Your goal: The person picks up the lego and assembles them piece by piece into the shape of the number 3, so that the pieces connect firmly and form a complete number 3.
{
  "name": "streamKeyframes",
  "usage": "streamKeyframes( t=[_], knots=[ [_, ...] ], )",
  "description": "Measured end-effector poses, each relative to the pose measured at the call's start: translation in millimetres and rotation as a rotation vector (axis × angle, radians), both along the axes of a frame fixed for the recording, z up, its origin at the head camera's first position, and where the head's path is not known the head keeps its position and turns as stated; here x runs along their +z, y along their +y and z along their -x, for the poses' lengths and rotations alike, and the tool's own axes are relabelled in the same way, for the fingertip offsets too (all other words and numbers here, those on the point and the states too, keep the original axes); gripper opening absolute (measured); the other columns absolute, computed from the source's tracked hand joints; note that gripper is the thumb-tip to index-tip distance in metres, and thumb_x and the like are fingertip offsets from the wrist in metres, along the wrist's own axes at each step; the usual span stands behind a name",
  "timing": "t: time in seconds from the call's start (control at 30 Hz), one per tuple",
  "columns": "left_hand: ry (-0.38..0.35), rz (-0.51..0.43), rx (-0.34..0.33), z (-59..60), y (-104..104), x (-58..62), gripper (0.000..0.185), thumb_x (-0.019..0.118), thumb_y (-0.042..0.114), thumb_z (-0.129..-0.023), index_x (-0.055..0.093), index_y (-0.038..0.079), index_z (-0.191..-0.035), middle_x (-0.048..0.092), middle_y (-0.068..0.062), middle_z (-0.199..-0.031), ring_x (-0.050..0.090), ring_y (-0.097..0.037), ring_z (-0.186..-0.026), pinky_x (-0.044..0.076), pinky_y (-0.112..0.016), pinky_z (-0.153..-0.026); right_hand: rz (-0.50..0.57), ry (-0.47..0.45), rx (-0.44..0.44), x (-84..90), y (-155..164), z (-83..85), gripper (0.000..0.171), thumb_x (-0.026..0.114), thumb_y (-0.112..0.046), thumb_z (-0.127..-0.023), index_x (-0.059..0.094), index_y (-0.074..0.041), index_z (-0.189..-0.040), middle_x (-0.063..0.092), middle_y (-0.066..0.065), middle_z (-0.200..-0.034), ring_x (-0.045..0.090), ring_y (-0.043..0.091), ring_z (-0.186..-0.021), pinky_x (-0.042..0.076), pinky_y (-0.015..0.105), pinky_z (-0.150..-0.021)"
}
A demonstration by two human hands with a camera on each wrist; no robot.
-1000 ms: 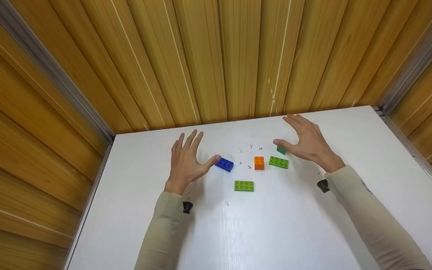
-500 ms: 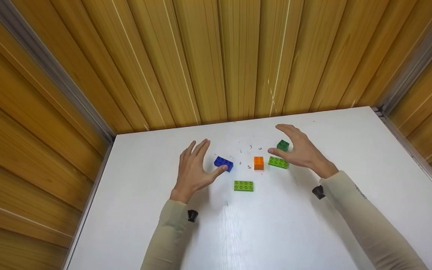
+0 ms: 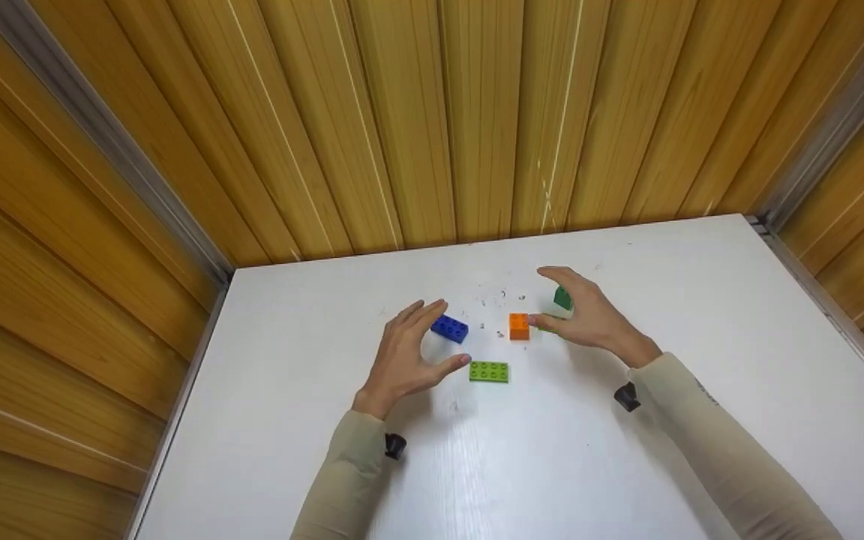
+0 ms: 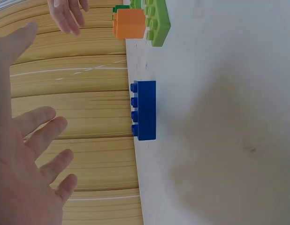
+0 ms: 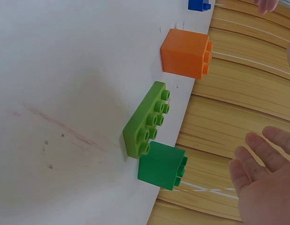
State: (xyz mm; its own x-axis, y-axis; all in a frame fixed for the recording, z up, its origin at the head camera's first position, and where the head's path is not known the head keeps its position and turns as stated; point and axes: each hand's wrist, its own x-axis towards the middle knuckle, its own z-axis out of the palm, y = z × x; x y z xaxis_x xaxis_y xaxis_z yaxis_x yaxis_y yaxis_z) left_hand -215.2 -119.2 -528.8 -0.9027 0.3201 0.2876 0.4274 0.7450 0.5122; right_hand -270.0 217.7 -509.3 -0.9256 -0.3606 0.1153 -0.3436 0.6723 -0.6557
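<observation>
Both hands spread and empty over the white surface [image 3: 289, 420]: left hand [image 3: 409, 352] between blue brick [image 3: 448, 328] and light-green brick [image 3: 488, 371], right hand [image 3: 589, 315] cupped beside orange brick [image 3: 519, 326], seemingly poised for grasping.

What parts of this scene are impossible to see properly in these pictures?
- Head view: the right hand covers most of one light green brick and part of the dark green brick.
- Left wrist view: the frame's top edge cuts off that dark green brick.
- Right wrist view: the top edge cuts the blue brick.
</observation>
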Motion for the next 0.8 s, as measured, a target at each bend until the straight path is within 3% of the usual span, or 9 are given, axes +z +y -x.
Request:
streamKeyframes(
  t=[0.23, 0.53, 0.8],
  knots=[
    [-0.094, -0.068, -0.070, -3.1, 5.8, -11.6, 0.090, 0.086, 0.056, -0.086, 0.051, 0.020, -0.160, 0.052, 0.000, -0.163, 0.045, -0.025, -0.153, 0.037, -0.053, -0.128, 0.010, 0.005, 0.028, -13.4, -6.1, -2.0, 0.093, 0.087, -0.046, -0.090, 0.044, -0.005, -0.161, 0.045, 0.019, -0.165, 0.039, 0.045, -0.154, 0.035, 0.067, -0.124],
    [-0.260, -0.083, -0.076, -8.0, 14.5, -22.2, 0.093, 0.088, 0.059, -0.083, 0.052, 0.021, -0.159, 0.049, 0.000, -0.164, 0.044, -0.025, -0.153, 0.040, -0.050, -0.126, 0.028, -0.051, 0.019, -31.4, -11.4, -0.6, 0.087, 0.090, -0.044, -0.087, 0.052, -0.009, -0.156, 0.049, 0.016, -0.163, 0.041, 0.043, -0.154, 0.032, 0.068, -0.125],
    [-0.380, -0.101, -0.119, -9.5, 22.8, -30.1, 0.075, 0.088, 0.047, -0.088, 0.061, 0.019, -0.152, 0.056, 0.000, -0.158, 0.048, -0.026, -0.150, 0.038, -0.051, -0.128, 0.051, -0.094, 0.030, -42.2, -17.5, 1.5, 0.083, 0.091, -0.042, -0.087, 0.056, -0.006, -0.153, 0.055, 0.015, -0.159, 0.046, 0.040, -0.151, 0.034, 0.065, -0.126]
  ],
)
